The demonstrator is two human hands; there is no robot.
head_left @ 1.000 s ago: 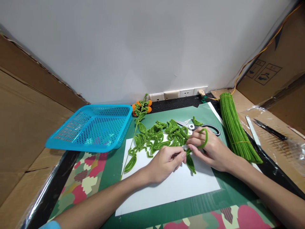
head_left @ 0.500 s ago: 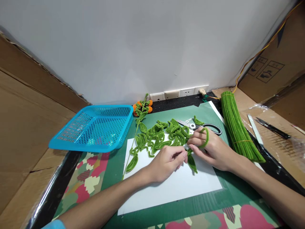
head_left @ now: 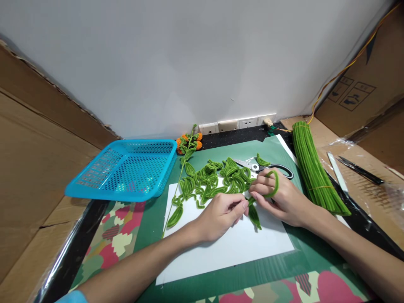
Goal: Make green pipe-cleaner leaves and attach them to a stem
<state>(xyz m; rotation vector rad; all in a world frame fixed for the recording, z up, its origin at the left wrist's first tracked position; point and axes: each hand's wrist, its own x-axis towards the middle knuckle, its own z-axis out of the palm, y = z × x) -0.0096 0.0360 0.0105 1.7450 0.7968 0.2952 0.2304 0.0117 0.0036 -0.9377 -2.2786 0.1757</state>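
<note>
My left hand [head_left: 222, 214] is closed, thumb and forefinger pinched on the near end of a fuzzy green stem. My right hand [head_left: 277, 195] grips the same green stem [head_left: 277, 185], which loops up over its fingers. Below the fingertips a green leaf shape [head_left: 254, 216] hangs over the white sheet [head_left: 227, 261]; its join to the stem is hidden. Beyond my hands lies a pile of green looped leaf pieces [head_left: 206, 176]. Behind my right hand are black-handled scissors [head_left: 280, 167], partly covered.
A blue basket [head_left: 126, 193] stands at the left. One long green stem with leaves [head_left: 179, 176] lies by orange flowers [head_left: 198, 145]. At the right are a bundle of green stems [head_left: 315, 168], a white-bladed tool [head_left: 337, 171] and black tweezers [head_left: 361, 169]. Sockets [head_left: 249, 122] line the wall.
The green loop over my right hand has shifted very slightly to the right. Both hands keep nearly the same place and grip.
</note>
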